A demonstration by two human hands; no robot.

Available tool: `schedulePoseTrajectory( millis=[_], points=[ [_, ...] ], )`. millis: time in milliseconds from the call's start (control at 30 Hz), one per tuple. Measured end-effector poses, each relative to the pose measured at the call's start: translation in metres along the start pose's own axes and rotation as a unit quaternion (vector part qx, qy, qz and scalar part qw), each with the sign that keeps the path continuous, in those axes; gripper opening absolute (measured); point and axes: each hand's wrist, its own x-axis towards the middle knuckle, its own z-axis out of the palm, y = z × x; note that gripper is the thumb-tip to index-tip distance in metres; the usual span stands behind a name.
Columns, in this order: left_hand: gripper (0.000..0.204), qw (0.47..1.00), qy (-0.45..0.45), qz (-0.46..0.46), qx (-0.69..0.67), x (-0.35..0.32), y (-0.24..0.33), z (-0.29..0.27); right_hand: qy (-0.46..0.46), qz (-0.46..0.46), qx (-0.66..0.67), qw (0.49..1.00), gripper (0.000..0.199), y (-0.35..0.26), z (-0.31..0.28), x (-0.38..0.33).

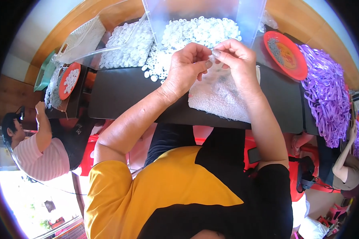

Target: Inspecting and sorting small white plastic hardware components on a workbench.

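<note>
Over the table's middle, my left hand (189, 65) and my right hand (236, 59) meet with their fingertips pinched closely together. Between them shows a bit of a small whitish plastic piece (212, 58), mostly hidden by the fingers. Under my hands lies a pale, worn terry cloth (221, 101). Just beyond, a heap of small white plastic rings (199, 32) spills out of a clear plastic bin (251, 20), and some loose rings lie left of my left hand.
More white pieces (127, 44) fill the back left of the dark table (123, 91). A red plate (299, 61) with small grey parts stands right, beside a heap of purple ribbons (323, 91). Another red plate (64, 89) stands far left. Other people sit on both sides.
</note>
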Motion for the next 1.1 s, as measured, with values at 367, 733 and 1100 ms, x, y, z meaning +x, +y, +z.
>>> schedulePoseTrajectory(
  millis=[367,733,1100],
  points=[
    [0.012,0.996,0.061,-0.046,-0.043,0.010,0.001,0.017,0.042,-0.041,0.004,0.998,0.005,0.008,0.000,-0.002],
    [0.007,0.982,0.049,-0.056,-0.172,0.008,-0.011,0.010,0.049,-0.043,0.032,0.997,0.005,0.014,0.006,-0.001],
    [0.007,0.966,0.062,-0.062,-0.242,0.007,-0.018,0.004,0.030,-0.031,0.024,0.999,0.006,0.016,0.013,-0.005]
  ],
)
